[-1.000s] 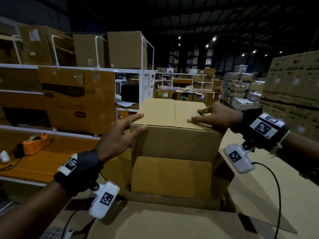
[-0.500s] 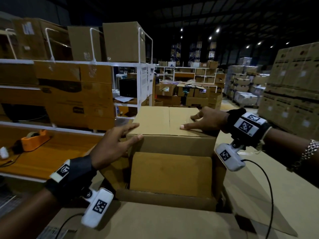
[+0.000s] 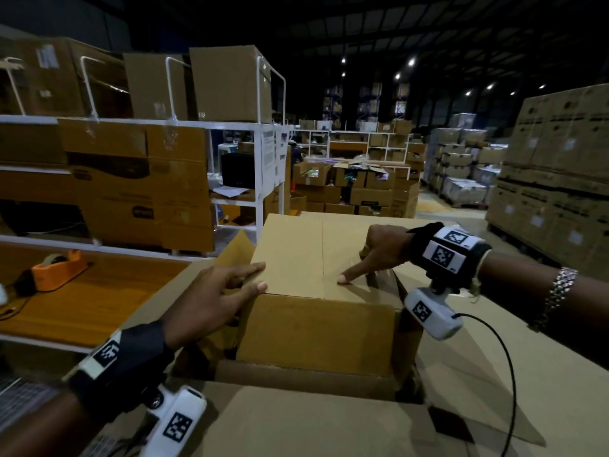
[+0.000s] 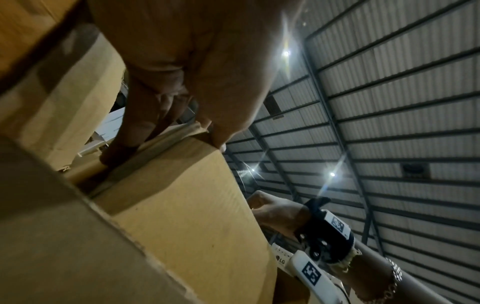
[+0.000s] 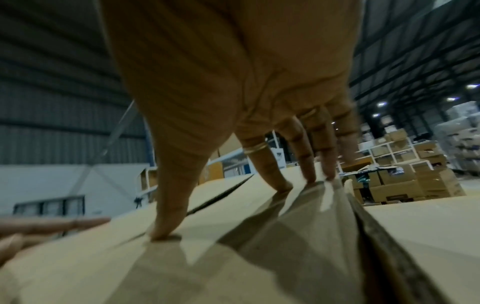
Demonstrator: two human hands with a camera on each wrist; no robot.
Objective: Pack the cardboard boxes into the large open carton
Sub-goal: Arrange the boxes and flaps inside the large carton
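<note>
A plain brown cardboard box (image 3: 316,305) stands partly down inside the large open carton (image 3: 296,420), its closed top flaps level with my hands. My left hand (image 3: 230,291) lies at the box's near left top corner, straight fingers on the top and down the left side (image 4: 161,123). My right hand (image 3: 372,255) presses on the right top flap with straight, spread fingertips (image 5: 166,234), thumb by the centre seam. The same box (image 4: 182,195) fills the left wrist view. What lies under it in the carton is hidden.
The carton's flaps spread out near me and to the right (image 3: 494,374). A white shelf rack (image 3: 230,127) loaded with boxes stands left, with an orange tape dispenser (image 3: 59,268) on its wooden bench. Pallets of stacked boxes (image 3: 553,179) rise at the right.
The box has sunk lower into the carton under both hands. My right thumb has slid toward the near edge of the top; my left hand stays at the left corner.
</note>
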